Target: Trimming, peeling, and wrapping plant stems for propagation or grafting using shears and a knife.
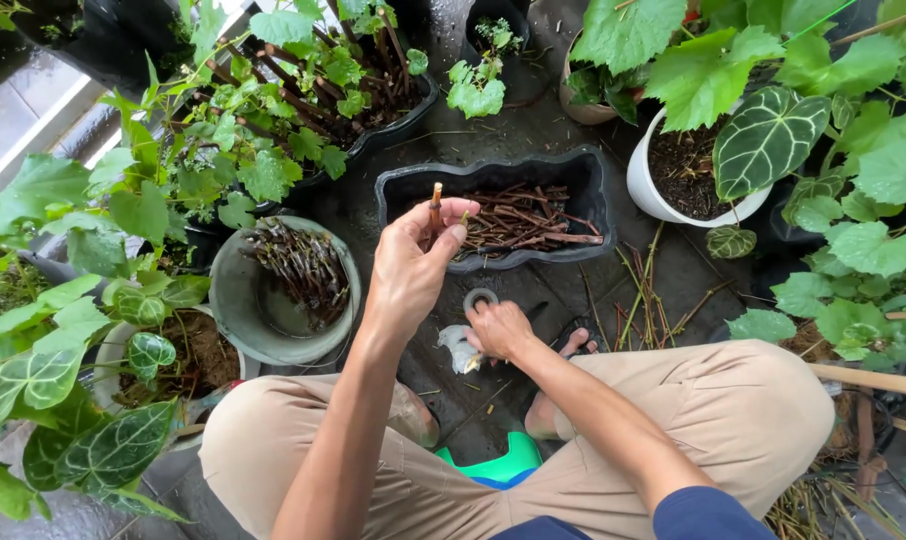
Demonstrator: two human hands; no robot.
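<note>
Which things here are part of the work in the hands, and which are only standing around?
In use: left hand holding a cutting; right hand on a tape roll; black tray of cuttings.
Standing around: grey bucket, white pot, green stool.

Short brown stem cutting (435,205), upright, pinched at its lower part, pale cut tip on top, just in front of the dark planter tray (401,190), small roll of white tape (479,299), flat on wet ground, nearer than the tray
</note>
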